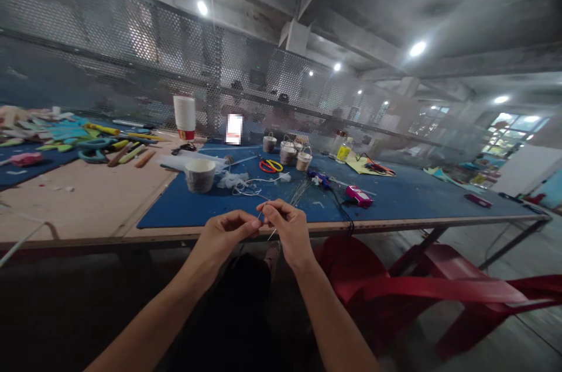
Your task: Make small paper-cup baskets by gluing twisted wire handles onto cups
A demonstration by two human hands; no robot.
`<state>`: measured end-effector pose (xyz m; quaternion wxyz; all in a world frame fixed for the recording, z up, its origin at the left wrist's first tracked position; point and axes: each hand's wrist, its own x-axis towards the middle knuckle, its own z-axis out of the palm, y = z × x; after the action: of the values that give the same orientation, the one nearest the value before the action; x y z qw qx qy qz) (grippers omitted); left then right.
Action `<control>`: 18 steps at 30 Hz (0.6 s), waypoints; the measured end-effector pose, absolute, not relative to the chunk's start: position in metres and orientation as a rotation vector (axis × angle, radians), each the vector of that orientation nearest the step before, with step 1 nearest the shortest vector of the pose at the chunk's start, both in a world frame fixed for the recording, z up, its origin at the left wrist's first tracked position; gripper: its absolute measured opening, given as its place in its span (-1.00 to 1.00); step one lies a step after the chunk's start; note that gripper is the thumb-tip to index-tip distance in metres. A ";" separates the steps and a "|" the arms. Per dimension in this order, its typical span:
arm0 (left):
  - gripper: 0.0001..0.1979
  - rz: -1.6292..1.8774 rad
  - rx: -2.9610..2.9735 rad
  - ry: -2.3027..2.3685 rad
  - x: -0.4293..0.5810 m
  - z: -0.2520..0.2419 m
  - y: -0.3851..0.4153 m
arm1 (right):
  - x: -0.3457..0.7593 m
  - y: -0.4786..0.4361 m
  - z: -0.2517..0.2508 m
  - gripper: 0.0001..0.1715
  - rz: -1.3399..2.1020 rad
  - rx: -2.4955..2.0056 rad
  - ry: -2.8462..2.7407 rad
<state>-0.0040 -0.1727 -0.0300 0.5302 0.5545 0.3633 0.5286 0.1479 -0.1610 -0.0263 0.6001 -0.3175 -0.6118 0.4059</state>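
My left hand [236, 226] and my right hand [285, 223] meet just in front of the table's near edge, fingers pinched closed. Between their fingertips runs a thin wire [260, 214]; its pale end hangs below the right hand. Beyond them on the blue mat [175, 211] stands a grey-wrapped paper cup [200, 176]. White cord [248, 189] lies loose beside it, and a bundle of thin wires [300, 192] rests past my right hand. Several small wrapped cups with handles, one of them a tan cup [303, 161], stand farther back.
Red-and-yellow scissors [271, 166], a blue glue gun [319, 179] and a pink box [359, 196] lie on the mat. At the left are a stack of paper cups [184, 114] and several tools. Red plastic chairs [357, 272] stand at the table's right front.
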 end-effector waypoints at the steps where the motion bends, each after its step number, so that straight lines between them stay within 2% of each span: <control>1: -0.81 1.286 1.311 0.884 -0.003 -0.029 -0.173 | 0.148 -0.161 -0.026 -0.80 0.940 -0.745 -1.416; 18: -0.81 1.288 1.252 0.887 -0.002 -0.026 -0.176 | 0.150 -0.165 -0.028 -0.80 0.961 -0.755 -1.427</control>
<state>-0.0022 -0.1761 -0.0262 0.5389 0.5266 0.3729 0.5415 0.1500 -0.1653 -0.0283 0.5900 -0.3245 -0.6132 0.4130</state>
